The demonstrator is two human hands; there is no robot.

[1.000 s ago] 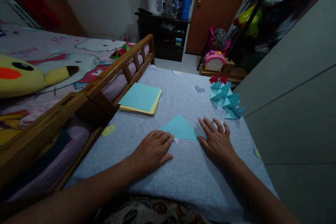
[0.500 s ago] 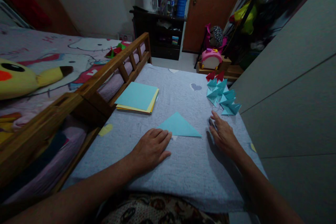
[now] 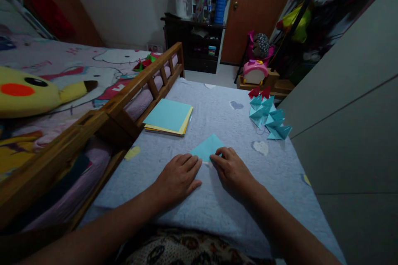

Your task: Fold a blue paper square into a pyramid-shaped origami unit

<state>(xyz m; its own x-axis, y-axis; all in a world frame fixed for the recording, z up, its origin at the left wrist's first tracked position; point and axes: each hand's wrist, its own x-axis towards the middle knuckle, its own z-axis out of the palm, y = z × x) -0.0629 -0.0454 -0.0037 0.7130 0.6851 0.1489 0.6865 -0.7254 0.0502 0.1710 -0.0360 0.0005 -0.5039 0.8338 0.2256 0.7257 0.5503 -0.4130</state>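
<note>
A light blue sheet of origami paper, folded into a triangle, lies on the cloth-covered surface with its peak pointing away from me. My left hand rests flat at its left side, fingertips on the lower edge. At the right part of that edge, my right hand has its thumb and forefinger brought together on the paper. The right corner of the triangle is hidden beneath or behind those fingers. Several folded light blue origami pieces stand at the far right, with red ones behind them.
A stack of square paper, blue on top and yellow below, lies at the far left. A wooden rail borders the left side, with a yellow plush toy on the bed beyond. A pale panel rises at the right.
My right hand has moved left from beside the origami pieces onto the paper triangle, and its fingers have closed there. My left hand stays on the paper. The view has shifted slightly.
</note>
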